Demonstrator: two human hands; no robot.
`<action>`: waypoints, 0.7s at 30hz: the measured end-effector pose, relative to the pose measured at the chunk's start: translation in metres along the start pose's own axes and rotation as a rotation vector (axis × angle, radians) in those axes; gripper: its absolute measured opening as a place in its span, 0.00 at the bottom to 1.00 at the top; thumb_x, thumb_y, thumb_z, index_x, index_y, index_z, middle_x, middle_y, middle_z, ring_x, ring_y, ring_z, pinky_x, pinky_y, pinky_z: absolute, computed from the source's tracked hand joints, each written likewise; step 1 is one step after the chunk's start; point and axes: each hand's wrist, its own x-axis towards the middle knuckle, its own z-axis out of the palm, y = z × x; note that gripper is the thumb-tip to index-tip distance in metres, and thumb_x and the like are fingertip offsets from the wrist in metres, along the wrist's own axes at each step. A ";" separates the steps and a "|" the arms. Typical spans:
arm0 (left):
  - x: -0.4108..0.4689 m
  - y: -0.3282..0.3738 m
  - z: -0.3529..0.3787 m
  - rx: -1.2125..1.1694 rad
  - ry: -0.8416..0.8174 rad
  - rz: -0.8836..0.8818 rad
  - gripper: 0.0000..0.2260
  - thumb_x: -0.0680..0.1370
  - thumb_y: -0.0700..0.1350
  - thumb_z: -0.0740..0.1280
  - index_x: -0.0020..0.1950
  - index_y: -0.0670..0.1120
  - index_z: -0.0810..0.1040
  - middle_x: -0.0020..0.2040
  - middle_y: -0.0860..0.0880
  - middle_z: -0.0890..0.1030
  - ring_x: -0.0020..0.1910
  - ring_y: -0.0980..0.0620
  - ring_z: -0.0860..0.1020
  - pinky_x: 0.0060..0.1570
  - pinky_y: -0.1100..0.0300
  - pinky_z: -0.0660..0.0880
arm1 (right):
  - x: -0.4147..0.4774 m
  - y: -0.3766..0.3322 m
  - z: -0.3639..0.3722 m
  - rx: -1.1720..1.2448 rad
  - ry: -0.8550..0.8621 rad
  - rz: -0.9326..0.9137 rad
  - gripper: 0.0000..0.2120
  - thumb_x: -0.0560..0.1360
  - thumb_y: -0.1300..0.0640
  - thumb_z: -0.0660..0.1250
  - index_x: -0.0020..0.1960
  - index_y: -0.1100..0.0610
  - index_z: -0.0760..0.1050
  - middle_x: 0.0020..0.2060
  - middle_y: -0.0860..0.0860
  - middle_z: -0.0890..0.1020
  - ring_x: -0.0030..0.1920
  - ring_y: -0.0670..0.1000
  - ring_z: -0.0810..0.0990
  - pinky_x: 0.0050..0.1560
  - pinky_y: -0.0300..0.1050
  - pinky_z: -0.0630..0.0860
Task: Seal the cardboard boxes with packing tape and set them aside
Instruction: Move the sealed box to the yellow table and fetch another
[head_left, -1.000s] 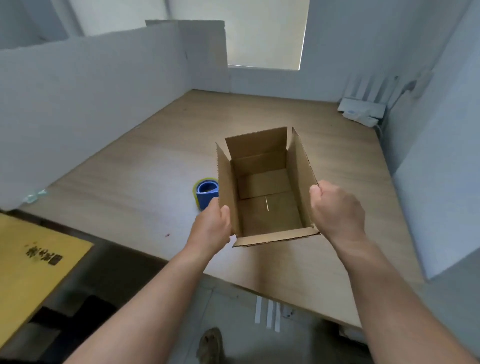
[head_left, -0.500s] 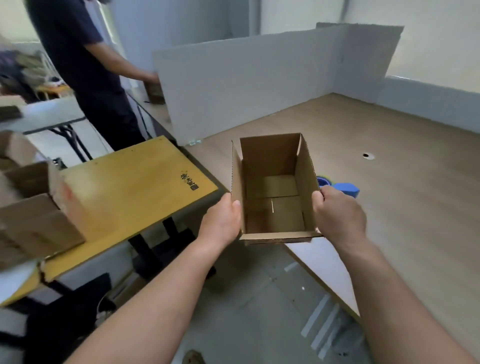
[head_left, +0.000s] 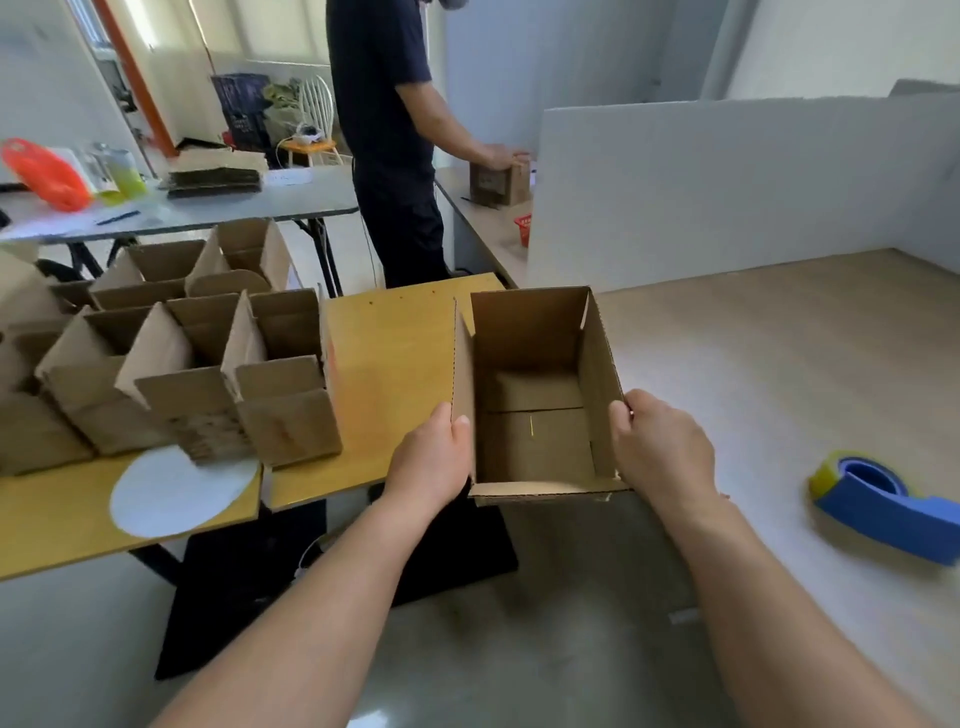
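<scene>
Here we are, both hands on one cardboard box, and it's up in the air, carried rather than resting. The left hand has its grip clamped on the box's left wall, thumb up by the top edge. The right hand mirrors it, with its grip closed on the right wall. So both grips are full, both holding the same box.

The box sits mouth-up, all four top flaps standing, nothing inside. The floor panels are folded shut, with a thin pale line along the seam. Whether tape runs underneath can't be told from here.

To the left of the box lies the yellow desk, and further left on it is a huddle of open boxes, flaps up just like this one, with a white disc in front of them. To the right of the box is the wooden desk, where the blue tape dispenser lies untouched, well apart from the right hand. Beyond the box, another person is busy with a box of their own.

My read: this is the set-aside step, with the box headed left to join that group. The next move calls for carrying it level over the yellow desk, picking the bare patch beside the nearest open box, and lowering it flat. Both grips let go only once the base is down. The danger is clipping a neighbour's raised flap.
</scene>
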 end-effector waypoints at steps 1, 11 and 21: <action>0.010 -0.008 -0.010 0.005 0.001 -0.007 0.13 0.83 0.51 0.50 0.40 0.49 0.63 0.46 0.42 0.77 0.46 0.40 0.80 0.48 0.47 0.75 | 0.006 -0.014 0.006 0.005 0.000 -0.019 0.11 0.79 0.54 0.52 0.41 0.57 0.68 0.39 0.56 0.79 0.40 0.59 0.73 0.39 0.46 0.67; 0.093 -0.066 -0.101 0.118 0.056 0.014 0.12 0.84 0.51 0.50 0.51 0.47 0.68 0.48 0.45 0.78 0.47 0.44 0.79 0.49 0.45 0.79 | 0.058 -0.137 0.054 -0.018 0.013 -0.103 0.10 0.81 0.54 0.52 0.44 0.56 0.67 0.31 0.50 0.68 0.32 0.51 0.65 0.34 0.44 0.61; 0.171 -0.060 -0.154 0.060 0.069 0.033 0.19 0.84 0.51 0.48 0.69 0.44 0.65 0.55 0.44 0.76 0.51 0.44 0.78 0.54 0.46 0.77 | 0.140 -0.198 0.076 0.063 0.062 -0.135 0.12 0.80 0.55 0.53 0.45 0.58 0.72 0.39 0.56 0.73 0.41 0.58 0.69 0.40 0.46 0.65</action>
